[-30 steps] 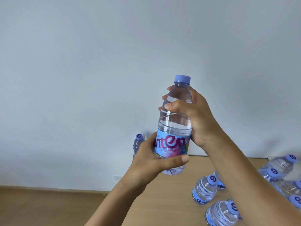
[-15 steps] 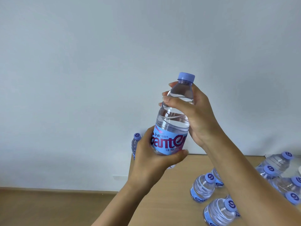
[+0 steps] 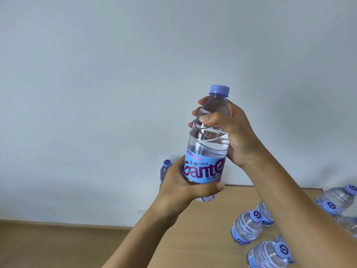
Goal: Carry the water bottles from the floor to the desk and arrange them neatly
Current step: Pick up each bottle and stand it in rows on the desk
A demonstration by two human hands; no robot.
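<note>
While both hands grip it, I see the held bottle upright above the tabletop: left hand wrapped round its label, right hand round its shoulder. My right forearm hides some standing bottles; another peeks behind my left hand.

wooden desk, capped water bottles standing
</note>
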